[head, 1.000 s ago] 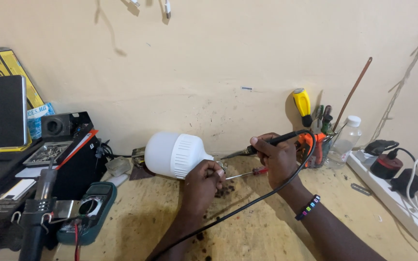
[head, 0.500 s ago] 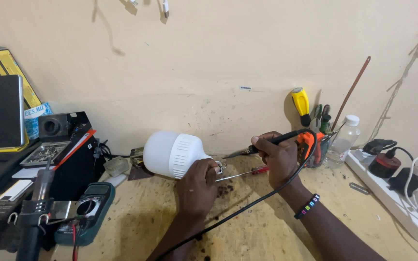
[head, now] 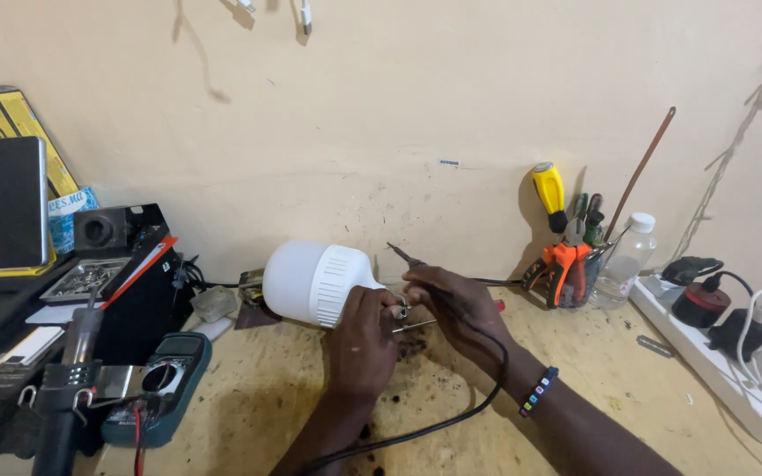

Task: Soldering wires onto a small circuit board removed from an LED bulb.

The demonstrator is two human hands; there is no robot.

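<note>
At frame centre, the left hand [head: 362,339] stays clamped on the neck of the large white plastic LED bulb [head: 315,282] lying on the wooden bench [head: 646,388]. The right hand [head: 456,304], closed around the black corded soldering iron [head: 407,256], has swung its tip up-left, seemingly off the metal base.

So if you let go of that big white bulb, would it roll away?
Probably a little. The white bulb lies on its side on the workbench, and its rounded dome could roll, likely in a curve since the body tapers. It looks like light plastic. For now the left hand steadies its narrow end.
</note>
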